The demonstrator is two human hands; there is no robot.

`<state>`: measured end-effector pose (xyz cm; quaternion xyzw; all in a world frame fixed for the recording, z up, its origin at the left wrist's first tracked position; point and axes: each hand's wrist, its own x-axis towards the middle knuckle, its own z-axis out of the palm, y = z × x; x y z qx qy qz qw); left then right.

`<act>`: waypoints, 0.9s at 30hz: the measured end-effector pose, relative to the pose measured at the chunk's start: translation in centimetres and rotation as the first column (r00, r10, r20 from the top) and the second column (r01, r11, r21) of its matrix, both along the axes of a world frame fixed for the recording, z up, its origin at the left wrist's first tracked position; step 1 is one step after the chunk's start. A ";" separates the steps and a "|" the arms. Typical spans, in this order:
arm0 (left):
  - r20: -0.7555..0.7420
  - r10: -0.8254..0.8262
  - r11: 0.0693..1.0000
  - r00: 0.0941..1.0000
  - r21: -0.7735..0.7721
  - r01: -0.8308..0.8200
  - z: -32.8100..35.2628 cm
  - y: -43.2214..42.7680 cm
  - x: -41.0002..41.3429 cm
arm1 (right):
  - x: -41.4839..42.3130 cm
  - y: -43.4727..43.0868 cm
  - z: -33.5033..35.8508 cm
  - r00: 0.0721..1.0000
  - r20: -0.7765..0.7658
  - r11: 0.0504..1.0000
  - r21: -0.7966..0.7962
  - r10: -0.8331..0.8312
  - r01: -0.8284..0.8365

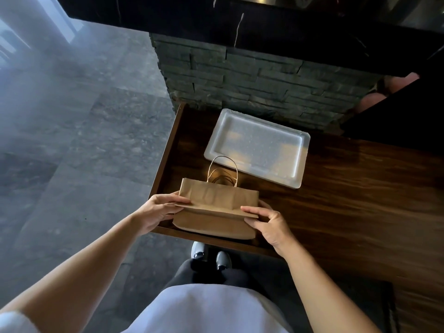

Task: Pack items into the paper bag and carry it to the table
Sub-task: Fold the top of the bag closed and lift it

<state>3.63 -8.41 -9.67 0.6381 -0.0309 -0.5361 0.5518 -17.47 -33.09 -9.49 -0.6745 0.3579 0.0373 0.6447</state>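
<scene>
Both hands, left (157, 212) and right (269, 223), pinch the folded paper bag (216, 205); white tray (257, 145) beyond.

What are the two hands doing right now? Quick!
Left hand: shut on the bag's left edge.
Right hand: shut on the bag's right edge.
</scene>
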 end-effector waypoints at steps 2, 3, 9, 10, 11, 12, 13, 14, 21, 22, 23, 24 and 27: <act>0.024 0.002 1.000 1.000 0.002 -0.002 -0.7 0.2 -0.1 | 0.2 0.2 -0.2 1.000 0.012 1.000 0.022 0.007 -0.008; 0.047 0.005 1.000 0.999 -0.006 -0.004 -0.9 0.3 -0.3 | 0.3 0.2 -0.3 1.000 0.016 1.000 0.030 -0.001 0.001; 0.107 0.107 0.994 0.989 -0.051 -0.102 -1.7 -0.3 -1.1 | 0.7 0.0 -1.5 0.995 0.067 0.988 0.140 -0.068 0.059; 0.083 0.146 0.988 0.986 -0.058 -0.141 -1.7 -0.4 -1.3 | 0.8 0.1 -1.6 0.994 0.068 0.983 0.169 -0.087 0.074; 0.051 0.190 0.980 0.980 -0.072 -0.186 -1.7 -0.6 -1.6 | 0.8 0.2 -1.7 0.992 0.070 0.975 0.203 -0.107 0.091; 0.019 0.235 0.969 0.972 -0.086 -0.233 -1.5 -0.7 -2.0 | 0.9 0.4 -1.7 0.989 0.073 0.965 0.238 -0.132 0.111; 0.001 0.275 0.957 0.961 -0.091 -0.274 -1.2 -0.8 -2.4 | 0.9 0.6 -1.6 0.985 0.075 0.955 0.264 -0.158 0.133; -0.001 0.307 0.948 0.952 -0.090 -0.306 -0.8 -0.9 -2.9 | 0.9 0.8 -1.5 0.980 0.081 0.948 0.279 -0.182 0.152; 0.055 0.362 0.913 0.930 -0.220 -0.343 1.8 -1.0 -5.7 | 1.2 1.7 1.6 0.971 0.142 0.945 0.294 -0.191 0.143; 0.084 0.373 0.909 0.924 -0.233 -0.346 2.2 -0.8 -5.9 | 1.2 1.9 2.1 0.972 0.153 0.950 0.286 -0.176 0.127; 0.115 0.384 0.903 0.916 -0.252 -0.347 2.7 -0.6 -6.0 | 1.3 2.1 2.6 0.973 0.165 0.954 0.279 -0.159 0.108; 0.148 0.394 0.898 0.907 -0.274 -0.345 3.3 -0.2 -6.1 | 1.4 2.5 3.2 0.973 0.182 0.958 0.274 -0.142 0.089; 0.253 0.424 0.883 0.870 -0.328 -0.335 5.3 2.2 -6.3 | 1.9 4.1 5.4 0.965 0.249 0.974 0.227 -0.083 0.024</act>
